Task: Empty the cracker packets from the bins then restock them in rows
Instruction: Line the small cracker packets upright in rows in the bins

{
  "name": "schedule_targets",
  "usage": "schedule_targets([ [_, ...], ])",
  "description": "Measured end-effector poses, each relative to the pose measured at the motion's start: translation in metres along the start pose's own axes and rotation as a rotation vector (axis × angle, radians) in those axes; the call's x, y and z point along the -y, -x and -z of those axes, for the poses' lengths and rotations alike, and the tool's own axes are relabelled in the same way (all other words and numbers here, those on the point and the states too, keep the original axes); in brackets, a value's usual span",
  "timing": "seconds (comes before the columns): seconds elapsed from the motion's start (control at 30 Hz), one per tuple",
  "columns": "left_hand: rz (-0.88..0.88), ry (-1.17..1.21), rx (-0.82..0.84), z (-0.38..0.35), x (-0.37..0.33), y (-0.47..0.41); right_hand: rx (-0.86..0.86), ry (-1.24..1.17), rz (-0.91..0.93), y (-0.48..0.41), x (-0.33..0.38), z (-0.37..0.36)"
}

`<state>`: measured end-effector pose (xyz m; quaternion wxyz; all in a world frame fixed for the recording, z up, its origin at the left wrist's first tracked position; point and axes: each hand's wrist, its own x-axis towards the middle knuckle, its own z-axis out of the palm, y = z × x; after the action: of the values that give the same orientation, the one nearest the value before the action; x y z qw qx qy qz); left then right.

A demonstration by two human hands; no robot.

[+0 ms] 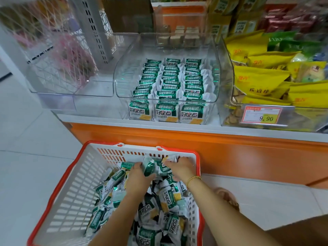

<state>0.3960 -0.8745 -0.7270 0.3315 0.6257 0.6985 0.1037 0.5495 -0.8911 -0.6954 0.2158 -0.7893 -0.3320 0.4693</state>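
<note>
Cracker packets [168, 197], glossy green-and-white with a yellow cracker picture, lie heaped under both hands in the basket [74, 192]. The left hand [140, 176] grips one upright packet and the right hand [181, 168] clutches several just beside it. The clear bin [122, 77] stands above and straight ahead, its three rows running away from the hands.

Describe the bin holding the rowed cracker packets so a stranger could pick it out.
On the orange-fronted shelf stand three clear bins side by side. It is the middle bin, left of the one heaped with yellow bags; it alone holds green-and-white cracker packets in three rows.
</note>
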Motion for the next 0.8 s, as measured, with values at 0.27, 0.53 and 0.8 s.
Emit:
schedule_targets([
  [0.27, 0.109, 0.236, 0.068, 0.016, -0.014, -0.008, 0.104, -0.324, 0.084, 0.014, -0.016, 0.015],
  [0.53, 0.329, 0.967, 0.055, 0.061, 0.007, 0.014, 0.455, -0.736, 0.184, 0.023, 0.022, 0.046],
  [0.8, 0.18, 0.842, -0.062, 0.104, 0.011, 0.037, 0.502, -0.342, 0.386, 0.029, 0.058, 0.008],
])
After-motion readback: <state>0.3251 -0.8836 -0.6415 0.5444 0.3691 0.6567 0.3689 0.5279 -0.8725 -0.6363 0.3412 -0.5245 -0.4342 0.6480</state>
